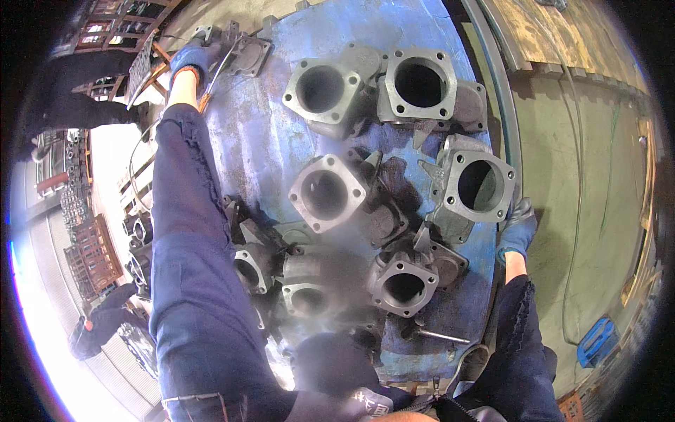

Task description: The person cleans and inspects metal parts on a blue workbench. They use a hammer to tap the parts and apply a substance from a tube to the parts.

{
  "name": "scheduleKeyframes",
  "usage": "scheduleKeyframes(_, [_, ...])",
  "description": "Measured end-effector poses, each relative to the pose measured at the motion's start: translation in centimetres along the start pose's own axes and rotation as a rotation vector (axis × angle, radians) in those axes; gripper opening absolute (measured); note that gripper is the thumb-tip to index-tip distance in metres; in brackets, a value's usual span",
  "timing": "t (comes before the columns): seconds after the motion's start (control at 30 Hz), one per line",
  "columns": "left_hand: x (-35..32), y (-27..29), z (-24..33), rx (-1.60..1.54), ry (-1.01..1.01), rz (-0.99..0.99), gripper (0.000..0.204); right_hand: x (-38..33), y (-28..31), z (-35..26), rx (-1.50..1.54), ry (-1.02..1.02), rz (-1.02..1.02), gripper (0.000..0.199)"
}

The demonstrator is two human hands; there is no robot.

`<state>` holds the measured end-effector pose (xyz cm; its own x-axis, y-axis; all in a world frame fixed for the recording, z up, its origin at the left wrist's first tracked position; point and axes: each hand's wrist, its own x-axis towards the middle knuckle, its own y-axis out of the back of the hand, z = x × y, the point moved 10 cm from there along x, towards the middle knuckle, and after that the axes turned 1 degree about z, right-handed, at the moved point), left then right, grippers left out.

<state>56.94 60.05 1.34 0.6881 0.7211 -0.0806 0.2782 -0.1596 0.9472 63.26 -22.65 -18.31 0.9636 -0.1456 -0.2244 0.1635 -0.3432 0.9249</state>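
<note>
At the far left corner of a blue-topped table, my left hand in a blue glove is closed on a small grey metal casting; its fingertips are partly hidden. Beside that wrist lies a thin rod tool with an orange handle. A flat casting with bolt holes is just to the right of it. My right hand, also gloved, is at the table's right edge, against the flange of a large casting with a round bore. How far its fingers close is unclear.
More bored castings stand on the table, among them a far one, a middle one and a near one. A metal bar lies near the front. A blue object is on the floor right. Another person's dark clothing shows far left.
</note>
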Motion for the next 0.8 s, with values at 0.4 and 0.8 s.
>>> scheduleKeyframes(0.4, [0.0, -7.0, -2.4, 0.172, 0.037, -0.133, 0.062, 0.2, -0.6, 1.3, 0.106, -0.039, -0.006, 0.047])
scheduleKeyframes(0.8, [-18.4, -1.9, 4.3, -0.104, -0.334, -0.27, 0.062, 0.6, -1.2, 1.6, 0.032, -0.147, -0.051, 0.066])
